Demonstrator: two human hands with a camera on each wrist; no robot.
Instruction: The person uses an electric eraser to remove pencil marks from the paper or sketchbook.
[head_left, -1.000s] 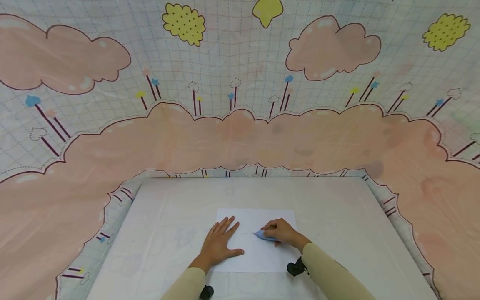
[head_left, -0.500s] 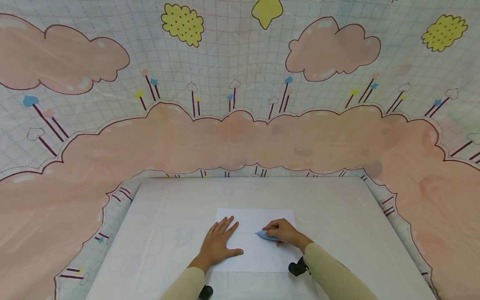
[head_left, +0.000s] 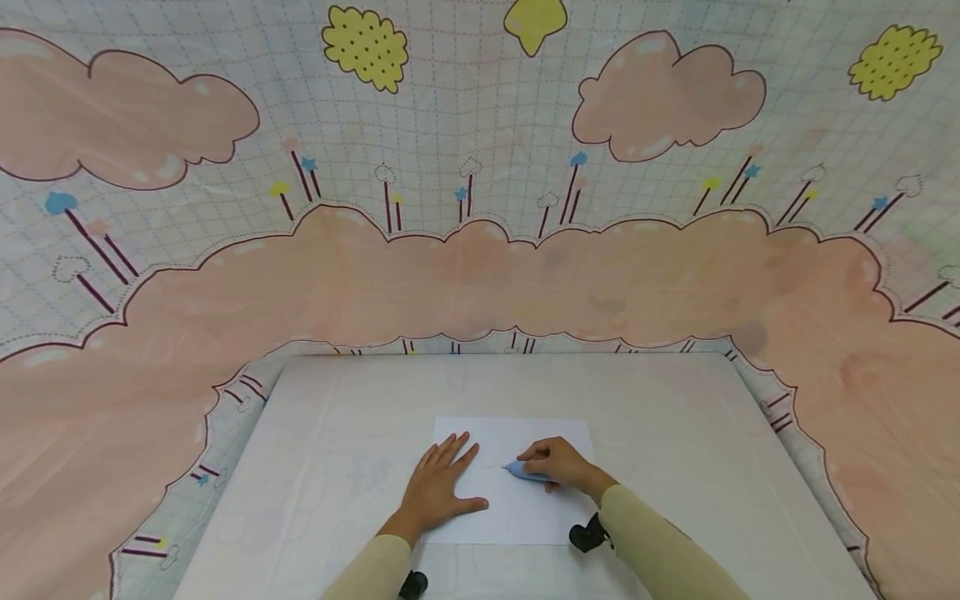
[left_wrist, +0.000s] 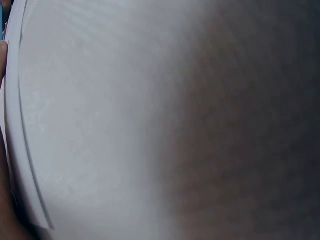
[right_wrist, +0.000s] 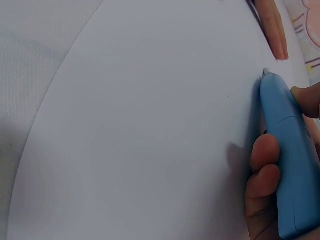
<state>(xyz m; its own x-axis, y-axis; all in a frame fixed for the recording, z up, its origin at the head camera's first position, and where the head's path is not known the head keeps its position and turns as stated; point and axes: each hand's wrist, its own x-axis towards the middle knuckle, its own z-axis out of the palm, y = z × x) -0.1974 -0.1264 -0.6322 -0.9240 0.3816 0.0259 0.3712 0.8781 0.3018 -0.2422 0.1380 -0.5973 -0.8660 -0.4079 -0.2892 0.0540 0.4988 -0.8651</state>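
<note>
A white sheet of paper (head_left: pixel 517 523) lies on the table in the head view. My left hand (head_left: pixel 437 493) rests flat on its left part, fingers spread and thumb out to the side. My right hand (head_left: pixel 564 463) grips a blue electric eraser (right_wrist: pixel 290 160), a thick body with a small pale tip. The tip points left and touches down near the middle of the sheet, by a faint line (head_left: pixel 492 467). In the right wrist view, fingers (right_wrist: pixel 272 27) of the left hand show beyond the tip. The left wrist view catches only a strip of the paper edge (left_wrist: pixel 22 130).
The table (head_left: pixel 337 417) has a pale cover and reaches well past the paper on every side. Behind it hangs a patterned cloth (head_left: pixel 480 283) with clouds. Dark wrist devices (head_left: pixel 588 535) sit at both cuffs.
My right hand, with the electric eraser, shifted slightly right, then back left to a little past where it was. The left hand and the paper stay put.
</note>
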